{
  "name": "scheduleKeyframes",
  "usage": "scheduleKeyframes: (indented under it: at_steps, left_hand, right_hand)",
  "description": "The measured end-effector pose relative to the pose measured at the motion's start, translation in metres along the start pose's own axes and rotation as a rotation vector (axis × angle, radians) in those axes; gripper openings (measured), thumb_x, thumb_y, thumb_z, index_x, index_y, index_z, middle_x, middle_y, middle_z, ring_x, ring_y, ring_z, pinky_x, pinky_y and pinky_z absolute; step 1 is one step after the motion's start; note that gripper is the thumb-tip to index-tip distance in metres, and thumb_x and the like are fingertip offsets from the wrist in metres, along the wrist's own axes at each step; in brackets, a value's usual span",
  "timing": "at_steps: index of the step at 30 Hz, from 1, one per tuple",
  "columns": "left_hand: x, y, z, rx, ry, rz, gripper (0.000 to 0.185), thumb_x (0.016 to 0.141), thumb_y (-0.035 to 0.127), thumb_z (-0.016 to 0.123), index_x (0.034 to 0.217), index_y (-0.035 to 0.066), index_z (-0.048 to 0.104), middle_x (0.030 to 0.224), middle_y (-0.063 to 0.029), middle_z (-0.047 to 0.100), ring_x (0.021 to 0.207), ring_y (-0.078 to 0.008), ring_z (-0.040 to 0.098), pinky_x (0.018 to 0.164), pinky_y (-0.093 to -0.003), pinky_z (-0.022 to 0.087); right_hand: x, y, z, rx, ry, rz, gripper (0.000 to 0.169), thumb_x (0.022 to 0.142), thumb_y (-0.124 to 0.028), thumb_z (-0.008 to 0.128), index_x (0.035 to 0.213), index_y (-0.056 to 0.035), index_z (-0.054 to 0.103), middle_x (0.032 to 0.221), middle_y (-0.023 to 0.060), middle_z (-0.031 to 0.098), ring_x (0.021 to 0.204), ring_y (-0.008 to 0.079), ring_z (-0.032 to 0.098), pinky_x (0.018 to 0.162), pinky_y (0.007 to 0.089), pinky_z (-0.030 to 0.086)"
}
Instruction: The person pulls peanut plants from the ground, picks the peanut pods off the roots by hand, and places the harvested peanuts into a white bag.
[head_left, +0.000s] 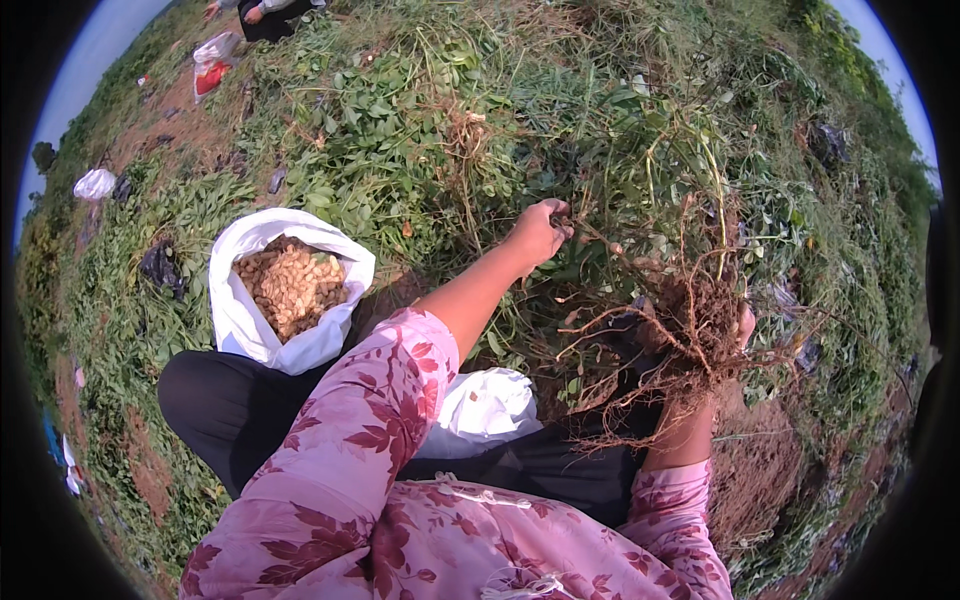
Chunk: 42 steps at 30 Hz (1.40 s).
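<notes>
An uprooted peanut plant (694, 322), with soil-caked roots and several pods, is gripped by my right hand (745, 327). The root mass covers most of that hand. My left hand (538, 234) reaches forward to the left of the roots. Its fingers are closed around something small and brown that looks like a pod, partly hidden. On the left, beside my bent knee, an open white sack (292, 352) stands with its rim rolled down. Many loose peanuts (296, 289) lie inside it.
A crumpled white bag (491, 409) lies against my legs. Pulled leafy plants (390, 112) cover the ground ahead. Bare reddish soil (757, 457) shows at right. Far left are a white-and-red sack (214, 67), a white bag (94, 184) and another person's hand (253, 15).
</notes>
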<state>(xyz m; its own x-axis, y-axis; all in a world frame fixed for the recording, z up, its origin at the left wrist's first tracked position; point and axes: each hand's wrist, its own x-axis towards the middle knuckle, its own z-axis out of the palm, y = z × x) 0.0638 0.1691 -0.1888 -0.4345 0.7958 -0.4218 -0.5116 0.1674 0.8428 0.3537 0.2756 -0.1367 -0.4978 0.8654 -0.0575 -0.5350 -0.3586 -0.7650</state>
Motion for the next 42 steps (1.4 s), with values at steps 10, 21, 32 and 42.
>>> scheduleKeyframes:
  at_steps: [10, 21, 32, 42]
  left_hand:
    - [-0.062, 0.018, -0.042, 0.409, -0.015, 0.289, 0.019, 0.087, 0.009, 0.055, 0.102, -0.002, 0.057, 0.081, -0.0082, 0.064, 0.062, -0.0095, 0.056, 0.053, -0.0227, 0.044]
    - [-0.138, 0.060, -0.213, -0.452, 0.697, 0.260, 0.019, 0.096, 0.016, 0.040, 0.102, 0.001, 0.051, 0.062, 0.0019, 0.042, 0.045, -0.0062, 0.032, 0.039, -0.0205, 0.026]
    - [-0.203, 0.079, -0.163, 0.988, 0.799, 0.529, 0.014, 0.083, 0.008, 0.059, 0.092, -0.001, 0.064, 0.093, -0.0142, 0.060, 0.074, -0.0223, 0.060, 0.069, -0.0294, 0.048]
    - [-0.115, 0.072, 0.043, 1.158, -0.412, 0.739, 0.056, 0.068, 0.009, 0.067, 0.121, 0.001, 0.049, 0.117, -0.0175, 0.053, 0.106, -0.0319, 0.052, 0.093, -0.0348, 0.043]
  right_hand:
    - [0.000, -0.001, 0.003, 0.020, -0.018, 0.002, 0.048, 0.084, -0.032, 0.045, 0.114, 0.0045, 0.052, 0.103, 0.0189, 0.062, 0.085, 0.0298, 0.063, 0.075, 0.0410, 0.054]
    - [0.000, 0.012, 0.014, 0.035, -0.106, 0.050, 0.055, 0.080, -0.036, 0.046, 0.115, 0.0063, 0.052, 0.102, 0.0212, 0.062, 0.085, 0.0325, 0.064, 0.076, 0.0429, 0.055]
    - [0.019, 0.036, -0.021, 0.159, -0.115, 0.063, 0.052, 0.082, -0.032, 0.046, 0.110, 0.0104, 0.055, 0.098, 0.0229, 0.063, 0.082, 0.0324, 0.065, 0.076, 0.0434, 0.054]
    - [-0.017, 0.013, 0.054, 0.236, -0.308, 0.292, 0.065, 0.072, -0.035, 0.058, 0.119, 0.0088, 0.048, 0.108, 0.0250, 0.059, 0.092, 0.0353, 0.062, 0.084, 0.0472, 0.051]
